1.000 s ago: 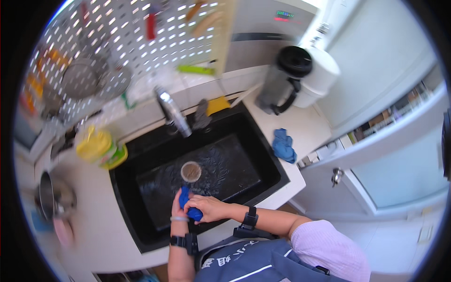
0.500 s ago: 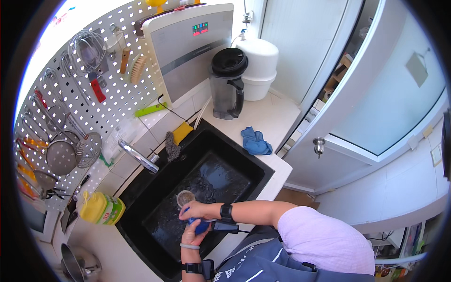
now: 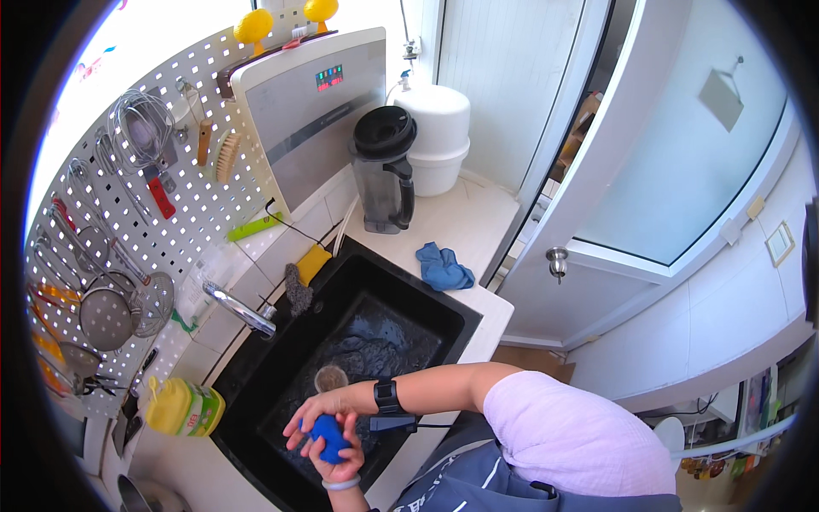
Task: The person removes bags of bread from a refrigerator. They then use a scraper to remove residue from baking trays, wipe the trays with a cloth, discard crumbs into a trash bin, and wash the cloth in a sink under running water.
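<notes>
A bunched bright-blue wad [image 3: 331,439], seemingly cloth or sponge, sits in my left hand [image 3: 345,461], whose fingers curl round it. My left hand wears a pale band at its wrist. Across the top lies my right hand [image 3: 320,408], fingers stretched and apart, against the wad's upper left side. Both hands are over the near part of a black sink [image 3: 465,328]. Just beyond my right hand, a small round strainer-like piece [image 3: 331,379] shows in the sink, partly covered by that hand. Dark water lies rippled in the basin.
A chrome faucet [image 3: 243,309] reaches over the sink's left side. A yellow sponge [image 3: 313,264] and grey scrubber [image 3: 297,294] rest at its back edge. Left stands a yellow bottle [image 3: 183,408]; a blue rag [image 3: 445,267] and blender jug [image 3: 381,183] are on the counter behind.
My hands have drawn nearer and a little left with the blue wad, which shows more fully. My right fingers have spread out. The whole view has also shifted.
</notes>
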{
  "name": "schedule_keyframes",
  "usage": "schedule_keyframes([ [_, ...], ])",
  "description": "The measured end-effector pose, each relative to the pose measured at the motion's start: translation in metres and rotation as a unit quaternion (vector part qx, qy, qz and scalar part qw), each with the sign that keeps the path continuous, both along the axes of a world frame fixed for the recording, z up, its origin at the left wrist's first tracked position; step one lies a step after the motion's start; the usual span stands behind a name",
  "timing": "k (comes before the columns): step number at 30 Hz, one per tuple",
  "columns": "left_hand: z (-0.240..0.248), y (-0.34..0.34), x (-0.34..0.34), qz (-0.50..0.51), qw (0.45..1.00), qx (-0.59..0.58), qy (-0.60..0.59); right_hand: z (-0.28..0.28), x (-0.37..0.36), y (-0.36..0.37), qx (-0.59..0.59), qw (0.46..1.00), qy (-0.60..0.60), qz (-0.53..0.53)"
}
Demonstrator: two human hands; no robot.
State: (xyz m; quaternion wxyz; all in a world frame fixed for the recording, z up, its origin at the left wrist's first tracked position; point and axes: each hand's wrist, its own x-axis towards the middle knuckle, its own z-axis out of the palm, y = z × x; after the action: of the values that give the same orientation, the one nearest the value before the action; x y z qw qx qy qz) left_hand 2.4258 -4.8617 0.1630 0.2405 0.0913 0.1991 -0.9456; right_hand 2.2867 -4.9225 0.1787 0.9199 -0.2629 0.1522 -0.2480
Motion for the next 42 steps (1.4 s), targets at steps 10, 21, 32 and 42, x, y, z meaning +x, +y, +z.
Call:
schedule_keyframes([
  [10, -0.023, -0.022, 0.014, 0.035, 0.869, -0.259, -0.420, -0.005, 0.051, -0.016, -0.197, 0.905, 0.353, -0.132],
  [21, -0.261, -0.103, 0.044, -0.012, 0.263, -0.667, -0.697, -0.077, 0.056, 0.004, -0.216, 0.885, 0.327, -0.250],
  [32, -0.111, -0.075, -0.023, 0.126, -0.123, -0.753, -0.634, -0.109, 0.006, 0.012, -0.245, 0.870, -0.009, -0.428],
  [42, 0.051, 0.025, -0.051, -0.128, 0.556, -0.645, -0.508, -0.025, -0.107, 0.223, -0.108, 0.726, 0.327, -0.596],
])
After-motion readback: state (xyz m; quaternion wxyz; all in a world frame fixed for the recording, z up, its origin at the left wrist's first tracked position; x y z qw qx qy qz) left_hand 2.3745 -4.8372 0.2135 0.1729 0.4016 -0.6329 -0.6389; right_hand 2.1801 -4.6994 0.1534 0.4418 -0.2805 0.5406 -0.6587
